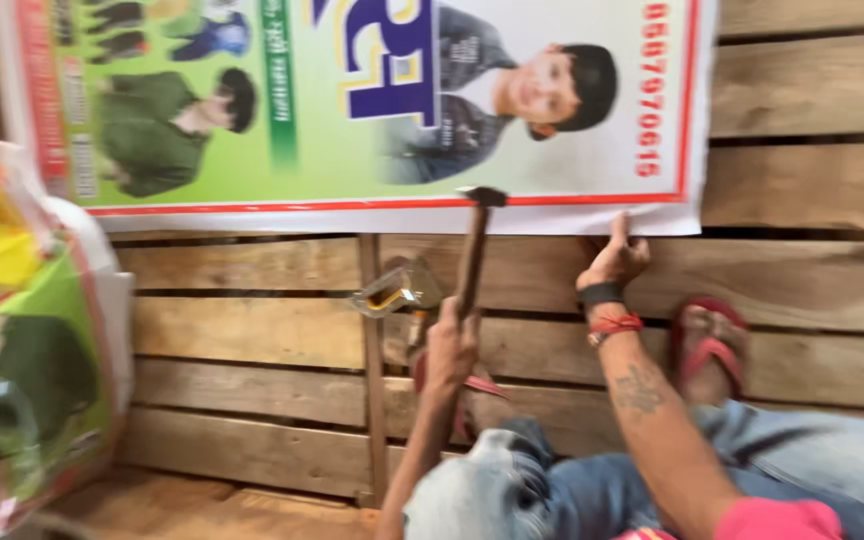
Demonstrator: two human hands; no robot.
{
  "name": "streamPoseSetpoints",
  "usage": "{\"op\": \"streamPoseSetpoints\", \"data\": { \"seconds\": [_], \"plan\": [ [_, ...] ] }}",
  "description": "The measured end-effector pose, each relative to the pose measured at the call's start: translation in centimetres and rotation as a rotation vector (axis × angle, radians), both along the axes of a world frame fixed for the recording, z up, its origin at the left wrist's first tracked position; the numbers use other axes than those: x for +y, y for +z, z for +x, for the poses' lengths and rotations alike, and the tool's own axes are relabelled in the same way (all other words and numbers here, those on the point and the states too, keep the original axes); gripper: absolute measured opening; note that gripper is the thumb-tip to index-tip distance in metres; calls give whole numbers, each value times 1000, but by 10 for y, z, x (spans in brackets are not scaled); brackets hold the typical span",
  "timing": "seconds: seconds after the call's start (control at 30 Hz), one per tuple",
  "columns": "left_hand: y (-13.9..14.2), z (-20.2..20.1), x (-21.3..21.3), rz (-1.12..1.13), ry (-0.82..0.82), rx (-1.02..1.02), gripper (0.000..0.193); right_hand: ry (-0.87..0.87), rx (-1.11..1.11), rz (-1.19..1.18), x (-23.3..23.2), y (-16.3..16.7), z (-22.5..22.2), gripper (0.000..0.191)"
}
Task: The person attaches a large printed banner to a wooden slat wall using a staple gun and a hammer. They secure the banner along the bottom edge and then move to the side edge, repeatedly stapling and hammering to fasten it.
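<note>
Rough wooden planks [252, 330] with dark gaps between them fill the background, and a large glossy printed banner with a green field, white margin and thin red border [372, 110] lies across their upper part. At far left, blurred and close to the camera, sits a crumpled bundle of yellow and green printed plastic sheeting [22, 330]. Near the middle, the left hand [450, 350] is clenched around the brown wooden handle of a hammer [474, 255], whose dark metal head sits against the banner's lower red edge. Just left of it, a small shiny metallic object [397, 288] is too blurred to identify. Further right, the right hand [614, 262], with dark and red wristbands, presses spread fingertips onto the banner's bottom edge, gripping nothing. Beyond it, a foot wears a red rubber sandal [709, 345], above blue denim jeans [552, 490].
</note>
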State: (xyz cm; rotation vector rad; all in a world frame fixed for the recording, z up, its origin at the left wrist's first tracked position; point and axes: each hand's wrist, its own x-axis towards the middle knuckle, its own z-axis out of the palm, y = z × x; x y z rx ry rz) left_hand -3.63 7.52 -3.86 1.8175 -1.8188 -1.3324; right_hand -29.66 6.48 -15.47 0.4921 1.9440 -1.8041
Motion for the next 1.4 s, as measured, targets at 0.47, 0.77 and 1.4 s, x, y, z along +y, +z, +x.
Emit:
{"op": "streamPoseSetpoints", "data": {
  "seconds": [0.47, 0.77, 1.4],
  "plan": [
    [13, 35, 62, 54, -279, -475, 45, 773, 497, 200, -104, 22, -201, 47],
    [-39, -80, -59, 480, 682, 1226, 46, 914, 100, -115, -91, 79, -190, 49],
    [-49, -77, -39, 200, 988, 1011, 41, 943, 590, -14, -203, 90, -231, 44]
  ]
}}
